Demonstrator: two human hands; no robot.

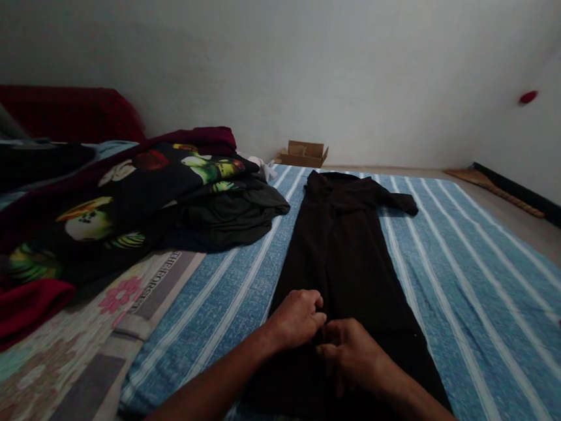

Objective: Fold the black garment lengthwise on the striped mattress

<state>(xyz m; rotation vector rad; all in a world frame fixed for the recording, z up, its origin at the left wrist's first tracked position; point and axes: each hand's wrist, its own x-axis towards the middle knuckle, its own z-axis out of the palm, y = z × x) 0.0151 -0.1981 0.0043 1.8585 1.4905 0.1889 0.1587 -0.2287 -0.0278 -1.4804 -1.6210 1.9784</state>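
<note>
A long black garment point(349, 262) lies spread lengthwise on a blue sheet with white stripes point(456, 278). Its neck end is at the far side, and one short sleeve sticks out to the right there. Near the lower part of the garment, my left hand point(301, 316) has its fingers curled and pinched on the cloth. Close beside it on the right, my right hand point(354, 353) also pinches the dark fabric, thumb and fingers together. The two hands nearly touch, and the exact bit of cloth between the fingers is hard to see in the dim light.
To the left lies a heap of clothes, with a black fruit-print cloth point(135, 185), a dark grey garment point(236, 210) and a red cloth point(31, 306). A flower-patterned cover point(120, 295) shows beneath. A cardboard box point(305, 154) stands by the far wall.
</note>
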